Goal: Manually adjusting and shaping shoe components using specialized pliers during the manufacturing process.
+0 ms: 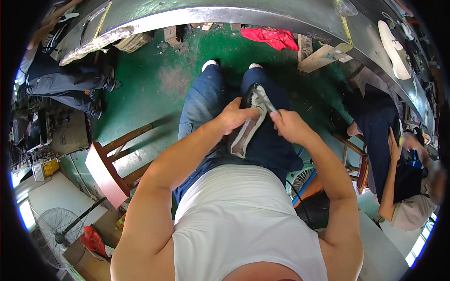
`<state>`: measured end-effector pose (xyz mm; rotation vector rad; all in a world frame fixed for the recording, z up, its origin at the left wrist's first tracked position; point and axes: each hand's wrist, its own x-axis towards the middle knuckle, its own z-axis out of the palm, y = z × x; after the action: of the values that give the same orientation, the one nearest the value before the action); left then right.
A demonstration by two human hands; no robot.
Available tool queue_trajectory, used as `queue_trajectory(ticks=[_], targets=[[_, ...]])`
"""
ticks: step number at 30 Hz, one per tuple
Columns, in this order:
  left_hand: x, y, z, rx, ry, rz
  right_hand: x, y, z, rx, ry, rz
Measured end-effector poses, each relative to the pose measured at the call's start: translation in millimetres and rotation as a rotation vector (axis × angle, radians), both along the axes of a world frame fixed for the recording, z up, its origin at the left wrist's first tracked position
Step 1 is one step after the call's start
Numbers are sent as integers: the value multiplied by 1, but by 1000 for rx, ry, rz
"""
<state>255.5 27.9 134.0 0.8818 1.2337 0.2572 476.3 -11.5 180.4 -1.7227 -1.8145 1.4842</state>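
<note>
Over my lap lies a shoe upper, bottom side up, its dark toe pointing away from me. A pale, jagged edge is folded in all around its brownish-grey bottom. My left hand grips it at the left side, the thumb laid across the bottom near the toe half. In my right hand is a slim light-grey tool, slanting up and left; its tip rests at or just over the toe end. The tool's exact kind cannot be made out. My fingers under the shoe are hidden.
A long metal-edged workbench curves across the far side, with a cream shoe at its right. Red cloth lies beneath. A wooden stool stands left, a small fan right. Co-workers sit on both sides.
</note>
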Motion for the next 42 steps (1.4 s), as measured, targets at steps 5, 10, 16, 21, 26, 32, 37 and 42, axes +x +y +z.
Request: queue_trajectory(ticks=[5, 10, 16, 21, 26, 32, 37, 42], targets=[[-6, 13, 31, -195, -146, 72, 28, -27, 14, -328, 34, -9], [-8, 13, -2, -254, -256, 76, 5, -51, 15, 113, -100, 331], [-7, 7, -20, -129, -246, 65, -4, -65, 19, 245, -373, 401], [-4, -27, -5, 263, 0, -138, 8, -85, 5, -73, -324, 279], [-11, -46, -27, 298, -268, 13, -1, -95, 6, 146, -328, 273], [0, -49, -35, 557, 86, -75, -1, -87, 7, 50, -373, 292], [-32, -72, -22, 331, 38, -286, 16, -76, -7, -38, -265, 390], [-37, -85, -40, 380, 38, -216, 20, -46, 37, -404, 35, 45]])
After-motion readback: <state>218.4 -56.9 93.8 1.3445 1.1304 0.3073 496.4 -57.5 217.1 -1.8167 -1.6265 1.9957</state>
